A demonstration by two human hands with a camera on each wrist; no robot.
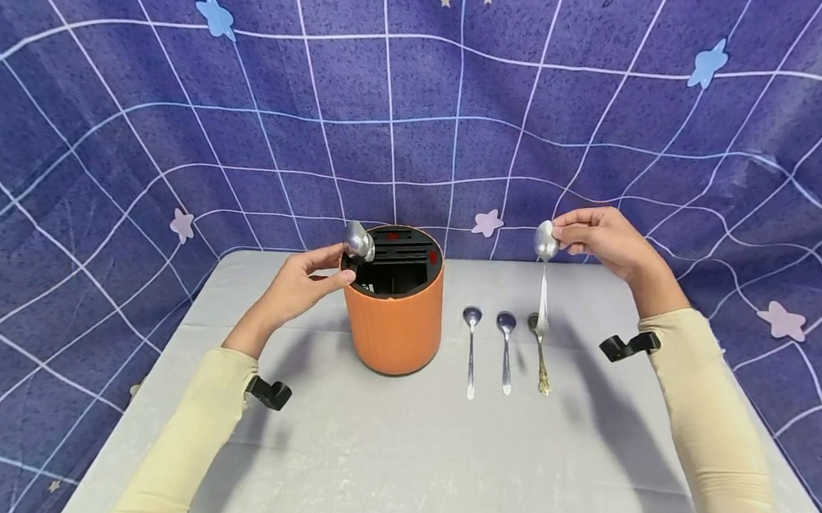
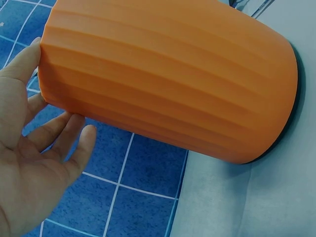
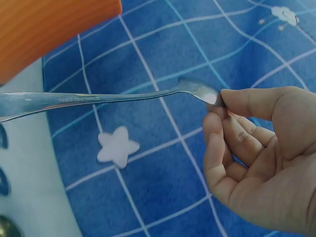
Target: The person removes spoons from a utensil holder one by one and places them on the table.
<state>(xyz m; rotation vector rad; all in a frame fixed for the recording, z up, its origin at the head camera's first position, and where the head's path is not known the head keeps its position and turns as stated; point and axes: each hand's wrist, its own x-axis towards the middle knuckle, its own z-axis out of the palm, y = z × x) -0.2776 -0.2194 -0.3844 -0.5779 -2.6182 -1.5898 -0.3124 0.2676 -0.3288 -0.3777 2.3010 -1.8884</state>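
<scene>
1. Cream sleeve [image 1: 181,460], lower left of the frame, leads to my left hand [image 1: 293,288]: fingers spread, barely bent, touching the rim of the orange holder [image 1: 397,334], seemingly to steady it.
2. Spoon bowls [image 1: 356,240] stick up at that rim, left of centre, probably because their handles sit inside; those I can't see.
3. Centre: the holder stands upright on the pale bench [image 1: 398,459], its black slotted top [image 1: 403,251] facing up, which keeps the openings reachable.
4. Right of centre, a small spoon [image 1: 471,317], a second spoon [image 1: 506,323] and a gold-handled spoon [image 1: 542,371] lie apart in a row, likely spaced for easy picking.
5. Further right, my right hand [image 1: 606,243] pinches a silvery spoon [image 1: 544,243] by its bowl, handle hanging down; gripping there seems to leave the handle free.
</scene>
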